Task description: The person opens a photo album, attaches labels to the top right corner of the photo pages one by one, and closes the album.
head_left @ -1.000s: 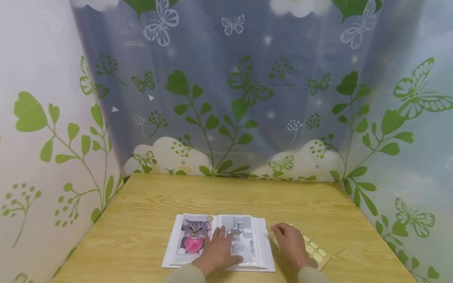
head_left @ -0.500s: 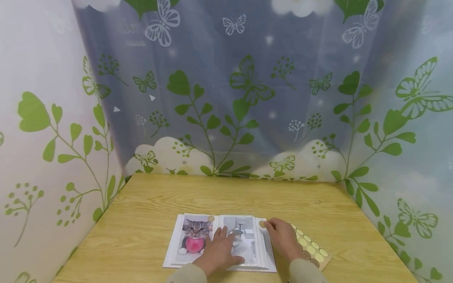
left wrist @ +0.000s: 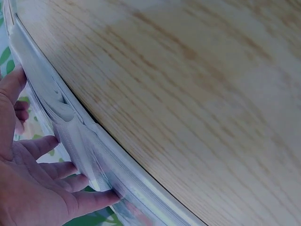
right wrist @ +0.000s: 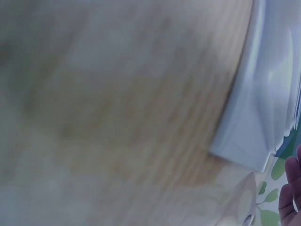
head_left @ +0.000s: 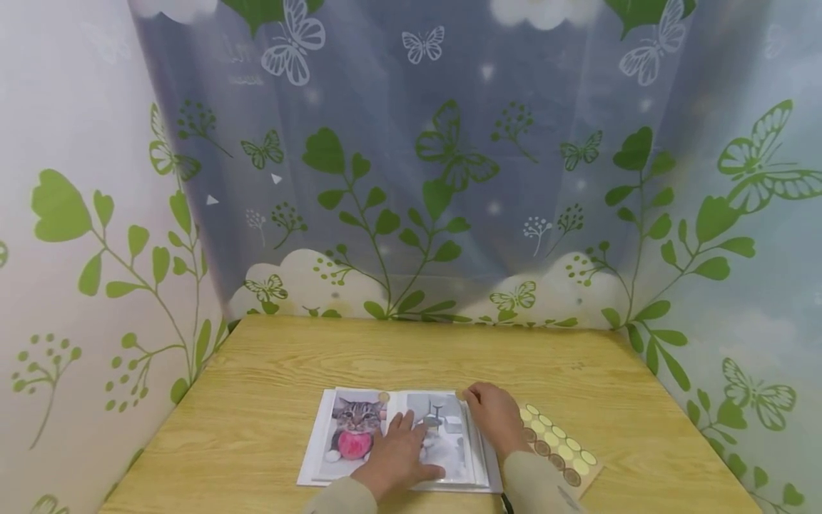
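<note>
An open photo album (head_left: 310,457) lies on the wooden table. Its left page carries a picture of a cat (head_left: 355,428) with a pink ball, and a round gold sticker (head_left: 384,397) sits at that page's top right corner. My left hand (head_left: 397,457) rests with spread fingers across the middle, on the grey-white picture (head_left: 449,457) of the right page; the left wrist view shows its fingertips (left wrist: 109,197) against the pages. My right hand (head_left: 497,421) pinches a small gold sticker (head_left: 459,395), mostly hidden by its fingers, at the right page's upper right corner.
A sheet of round stickers (head_left: 571,450), yellow ones and brown spots, lies right of the album, partly behind the right sleeve (head_left: 539,478). Leaf-and-butterfly curtains (head_left: 437,214) hang behind and beside the table (head_left: 257,364).
My right hand has moved left from beside the sticker sheet to the album's upper right corner, carrying the gold sticker. More of the sheet shows. The left hand stays in place.
</note>
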Demonstrator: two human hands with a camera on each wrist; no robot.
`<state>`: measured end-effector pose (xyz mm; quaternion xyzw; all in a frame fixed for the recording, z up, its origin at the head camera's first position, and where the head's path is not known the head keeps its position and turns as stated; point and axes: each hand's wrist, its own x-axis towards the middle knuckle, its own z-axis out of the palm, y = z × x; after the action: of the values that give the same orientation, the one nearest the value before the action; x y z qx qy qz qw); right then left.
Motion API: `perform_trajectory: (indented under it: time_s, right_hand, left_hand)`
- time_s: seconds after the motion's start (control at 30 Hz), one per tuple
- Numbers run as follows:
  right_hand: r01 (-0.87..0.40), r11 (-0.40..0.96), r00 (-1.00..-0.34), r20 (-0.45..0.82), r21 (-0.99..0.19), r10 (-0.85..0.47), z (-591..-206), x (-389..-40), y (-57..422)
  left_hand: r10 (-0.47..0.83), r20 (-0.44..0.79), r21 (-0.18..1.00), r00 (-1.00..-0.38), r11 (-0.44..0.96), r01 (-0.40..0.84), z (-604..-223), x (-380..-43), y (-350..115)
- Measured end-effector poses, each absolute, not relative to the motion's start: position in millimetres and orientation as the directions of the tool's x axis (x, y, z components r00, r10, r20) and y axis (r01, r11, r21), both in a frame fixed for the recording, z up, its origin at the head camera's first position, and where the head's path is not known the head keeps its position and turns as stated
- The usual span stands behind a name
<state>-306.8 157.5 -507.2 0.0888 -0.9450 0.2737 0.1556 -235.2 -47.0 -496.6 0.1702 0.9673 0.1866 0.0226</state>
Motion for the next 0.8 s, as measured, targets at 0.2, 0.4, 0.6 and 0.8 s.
perform_trajectory:
  time_s: [0.2,0.4,0.6,0.8]
  right_hand:
    - [-0.286,0.849,-0.922,0.368,-0.444,-0.118,-504,-314,149]
    - [-0.266,0.864,-0.934,0.338,-0.428,-0.12,-502,-319,147]
    - [-0.286,0.885,-0.925,0.348,-0.366,-0.155,-502,-320,146]
    - [-0.334,0.911,-0.893,0.392,-0.242,-0.223,-506,-318,143]
  left_hand:
    - [0.338,0.021,0.368,-0.941,0.873,0.321,-494,-235,-47]
    - [0.342,0.023,0.351,-0.939,0.877,0.328,-496,-236,-46]
    - [0.344,0.031,0.339,-0.938,0.88,0.334,-497,-237,-46]
    - [0.341,0.027,0.347,-0.94,0.878,0.329,-501,-238,-47]
